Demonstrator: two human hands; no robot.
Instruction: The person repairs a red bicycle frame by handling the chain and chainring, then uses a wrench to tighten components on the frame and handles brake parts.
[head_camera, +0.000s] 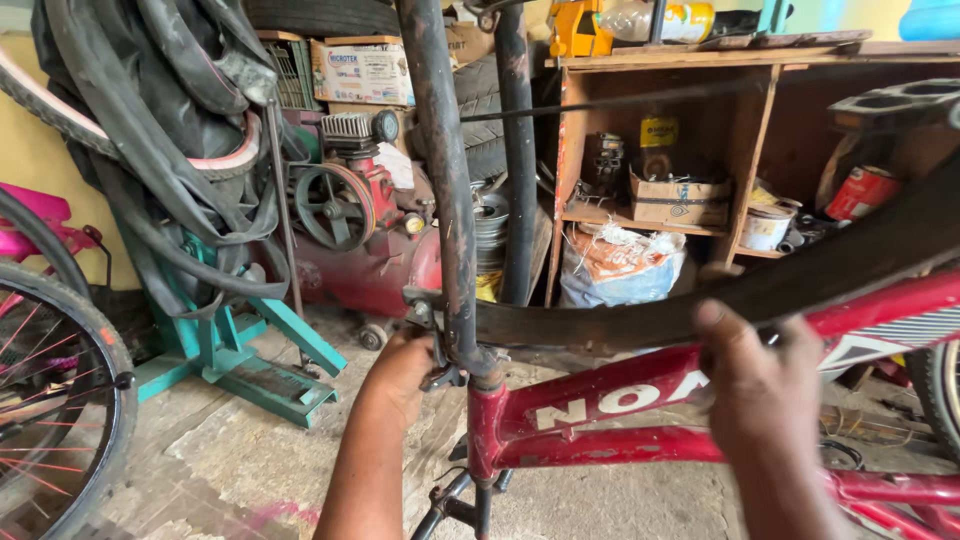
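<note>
A red bicycle frame (640, 400) lies across the lower right of the workshop, upside down it seems, with a dark rusty fork (450, 200) rising from its front tube. The right hand (760, 400) clasps a black tyre (700, 300) that arcs over the frame (fingers curled on it). The left hand (405, 365) closes on a small brake clamp (432, 335) at the fork's base.

Bicycle frame (640, 400): red, white lettering, black-and-white striped patch. Fork (450, 180): black, rust-flecked. Tyre (800, 290): black. Compressor tank (370, 270): red. Stand (230, 350): teal. Shelf (740, 150): brown wood. Wheel (50, 400): black tyre, pink spokes. Floor (250, 470): grey, pink smudge.
</note>
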